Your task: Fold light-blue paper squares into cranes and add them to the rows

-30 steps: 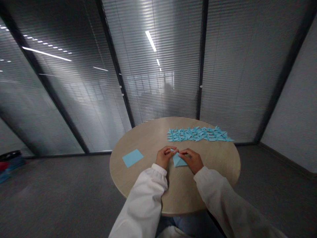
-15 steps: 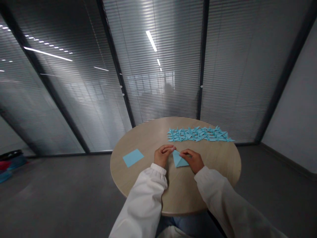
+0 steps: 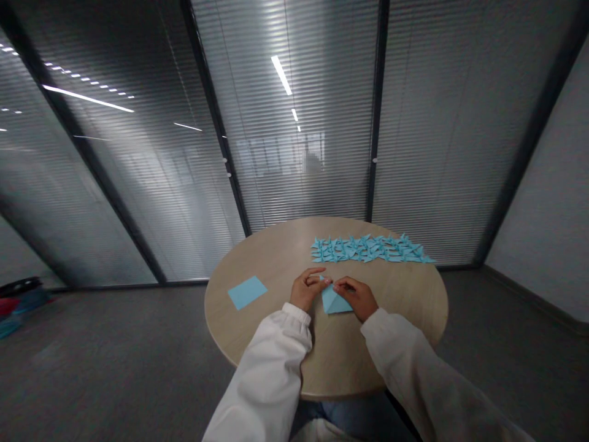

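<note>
Between my two hands is a partly folded sheet of light blue origami paper (image 3: 335, 302), with creases showing on its face. My left hand (image 3: 307, 290) pinches its upper left edge between thumb and fingertips. On the opposite side my right hand (image 3: 358, 296) grips the upper right part, its fingers covering that corner. The lower edge of the paper shows above the wooden table (image 3: 340, 362); whether it touches the tabletop I cannot tell.
Several folded blue paper cranes (image 3: 368, 250) stand packed in rows at the table's back right. A flat blue sheet (image 3: 247, 292) lies on the left. Behind the round table rises a glass partition with blinds (image 3: 304, 184). Bags or similar items (image 3: 21, 301) sit on the floor far left.
My left hand has shifted slightly right and closer to my right hand along the paper's top edge. The paper sits a touch lower. My right hand is almost unmoved.
</note>
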A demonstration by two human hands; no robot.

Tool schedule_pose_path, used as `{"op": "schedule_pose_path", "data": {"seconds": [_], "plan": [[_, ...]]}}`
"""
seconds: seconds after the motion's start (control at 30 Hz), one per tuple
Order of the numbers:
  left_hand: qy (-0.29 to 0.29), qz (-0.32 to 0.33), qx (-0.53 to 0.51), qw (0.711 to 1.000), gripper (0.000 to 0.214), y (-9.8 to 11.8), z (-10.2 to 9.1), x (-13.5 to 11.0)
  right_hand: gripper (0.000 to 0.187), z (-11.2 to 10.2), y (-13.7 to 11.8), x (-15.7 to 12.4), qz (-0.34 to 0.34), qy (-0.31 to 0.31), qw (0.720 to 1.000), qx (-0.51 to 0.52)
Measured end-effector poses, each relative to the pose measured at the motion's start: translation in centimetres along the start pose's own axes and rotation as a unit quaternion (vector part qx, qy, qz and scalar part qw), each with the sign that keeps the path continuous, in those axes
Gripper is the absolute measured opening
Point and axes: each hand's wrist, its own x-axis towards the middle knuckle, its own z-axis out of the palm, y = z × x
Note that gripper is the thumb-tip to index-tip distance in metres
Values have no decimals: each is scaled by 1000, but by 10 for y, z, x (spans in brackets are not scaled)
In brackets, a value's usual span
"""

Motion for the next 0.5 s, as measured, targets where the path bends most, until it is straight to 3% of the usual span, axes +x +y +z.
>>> {"op": "schedule_pose_path", "data": {"seconds": [0.2,0.5], "plan": [[-7,27,64,998,32,-10,0,2,20,2,-3,-1,-3,-15,1000,-1],[-17,50,83,995,30,-16,2,3,21,0,-6,-2,-25,-19,999,-39]]}}
